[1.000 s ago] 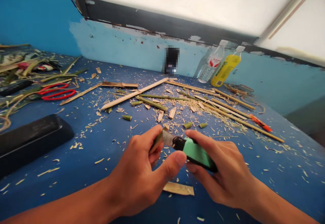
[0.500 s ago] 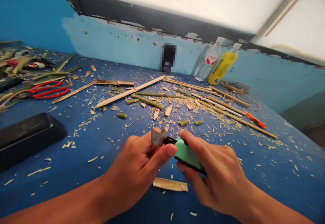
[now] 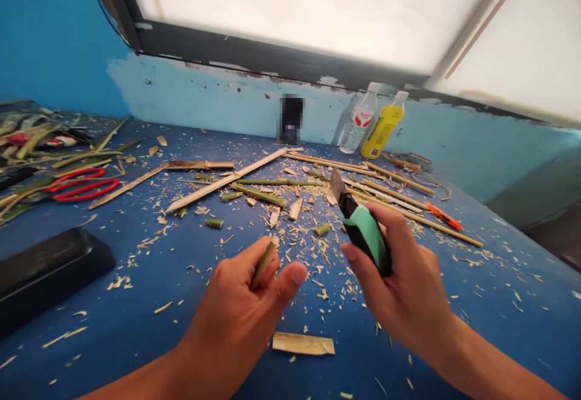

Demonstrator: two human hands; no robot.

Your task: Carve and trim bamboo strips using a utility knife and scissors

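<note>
A short piece of green bamboo [image 3: 265, 262] pokes up from the curled fingers of my left hand [image 3: 242, 303], whose thumb stands away from it. My right hand [image 3: 406, 279] grips a green-and-black utility knife [image 3: 370, 233] by its handle, with the blade out and tilted up to the left. The two hands are apart, and the blade touches nothing. Below and between them a flat bamboo strip [image 3: 303, 344] lies on the blue table [image 3: 149, 351]. Part of the bamboo piece is hidden by my fingers.
Shavings and bamboo sticks [image 3: 227, 179] spread across the middle. Red-handled scissors [image 3: 86, 185] and a black case-like object [image 3: 54, 273] lie left. At the wall stand a clear bottle [image 3: 358, 120] and a yellow bottle [image 3: 384, 127]. An orange cutter [image 3: 443, 216] lies right.
My right hand has drawn the knife away from the bamboo piece, to the right and upward. The blade has swung from pointing left to pointing up. My left thumb has come off the knife.
</note>
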